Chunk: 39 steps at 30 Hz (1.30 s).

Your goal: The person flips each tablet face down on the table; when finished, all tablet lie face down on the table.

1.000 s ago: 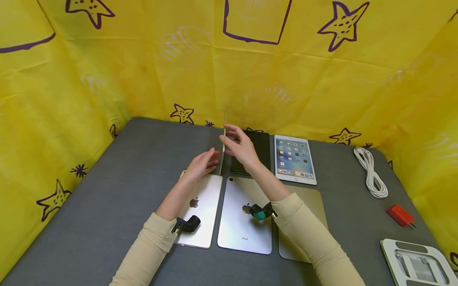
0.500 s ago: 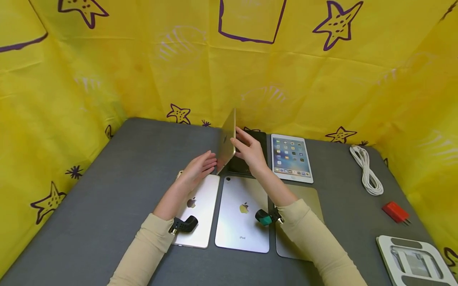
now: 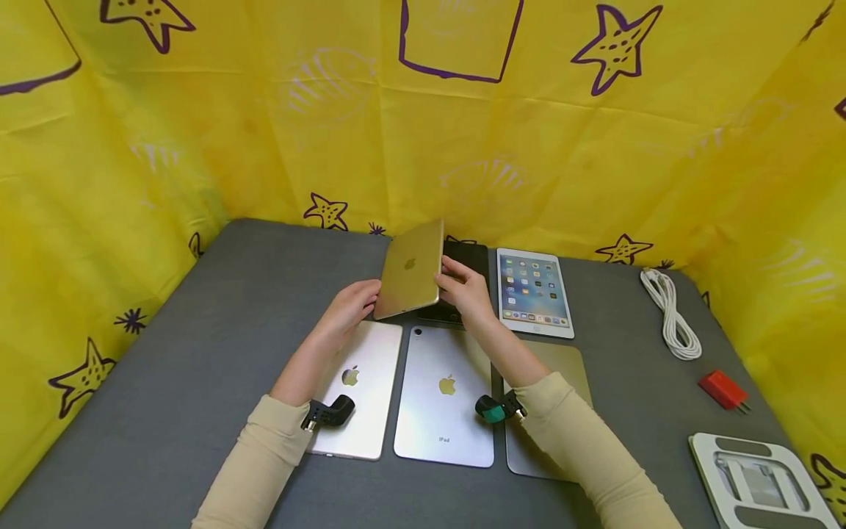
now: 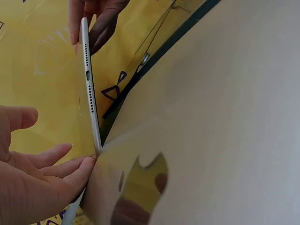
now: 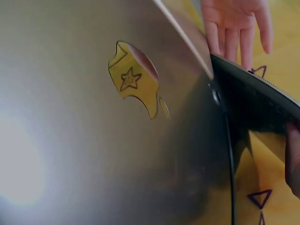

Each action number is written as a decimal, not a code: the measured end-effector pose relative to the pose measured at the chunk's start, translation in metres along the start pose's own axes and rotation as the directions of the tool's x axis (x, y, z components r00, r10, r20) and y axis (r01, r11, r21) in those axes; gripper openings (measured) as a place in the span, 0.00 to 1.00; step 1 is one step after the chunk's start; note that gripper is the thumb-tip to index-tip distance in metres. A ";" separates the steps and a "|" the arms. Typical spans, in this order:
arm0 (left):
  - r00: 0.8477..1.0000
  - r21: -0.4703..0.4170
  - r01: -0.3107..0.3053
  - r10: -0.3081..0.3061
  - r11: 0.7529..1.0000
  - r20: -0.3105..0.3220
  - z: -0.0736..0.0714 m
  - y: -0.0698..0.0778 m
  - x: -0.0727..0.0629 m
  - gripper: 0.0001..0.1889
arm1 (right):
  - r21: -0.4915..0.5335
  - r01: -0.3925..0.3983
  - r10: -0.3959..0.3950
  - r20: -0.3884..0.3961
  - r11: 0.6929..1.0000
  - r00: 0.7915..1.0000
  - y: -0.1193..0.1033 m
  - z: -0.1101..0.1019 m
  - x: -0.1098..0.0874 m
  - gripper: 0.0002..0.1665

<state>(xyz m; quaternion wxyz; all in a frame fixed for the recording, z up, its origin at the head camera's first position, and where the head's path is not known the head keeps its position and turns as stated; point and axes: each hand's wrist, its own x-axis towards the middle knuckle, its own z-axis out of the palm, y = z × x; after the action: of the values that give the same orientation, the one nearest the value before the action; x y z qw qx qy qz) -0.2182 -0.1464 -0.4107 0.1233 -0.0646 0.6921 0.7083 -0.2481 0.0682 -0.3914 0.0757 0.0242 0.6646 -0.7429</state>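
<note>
A gold tablet [image 3: 411, 268] stands tilted at the back of the table, its back with the apple logo toward me and its right side raised. My right hand [image 3: 468, 295] pinches its right edge between thumb and fingers. My left hand [image 3: 352, 307] touches the lower left corner with extended fingertips, as the left wrist view shows. Behind it lies a black tablet [image 3: 471, 257], partly covered. A white tablet [image 3: 537, 294] with a lit screen is to its right. In front lie a pale tablet [image 3: 360, 422], a silver tablet [image 3: 444, 419] and another gold tablet [image 3: 565, 367], backs up.
A coiled white cable [image 3: 673, 316], a red plug charger [image 3: 723, 389] and a white folding stand [image 3: 760, 448] lie along the right side of the grey table [image 3: 198, 353]. Yellow printed cloth [image 3: 264, 147] hangs around the back and sides.
The gold tablet has swung from upright and edge-on to leaning over rightward, its back now showing. My right hand has moved right and lower with it; my left hand shifted slightly left.
</note>
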 end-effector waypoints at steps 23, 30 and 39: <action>0.995 0.282 -0.044 0.067 0.958 -0.072 -0.044 0.001 -0.006 0.29 | -0.010 -0.184 0.184 0.064 0.983 0.981 0.019 0.033 0.013 0.29; 0.990 0.293 -0.056 0.092 0.954 -0.109 -0.045 0.001 -0.006 0.29 | -0.046 -0.174 0.178 0.082 0.984 0.981 0.020 0.036 0.013 0.27; 0.991 0.293 -0.037 0.072 0.955 -0.112 -0.046 -0.002 -0.003 0.28 | -0.096 -0.163 0.177 0.153 0.982 0.972 0.016 0.035 0.011 0.28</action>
<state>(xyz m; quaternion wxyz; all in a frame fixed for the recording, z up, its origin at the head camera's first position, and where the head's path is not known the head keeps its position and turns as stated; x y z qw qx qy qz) -0.2181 -0.1928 -0.4130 0.0695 -0.0694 0.7964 0.5968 -0.2545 0.0313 -0.4052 0.1936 0.0178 0.6819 -0.7052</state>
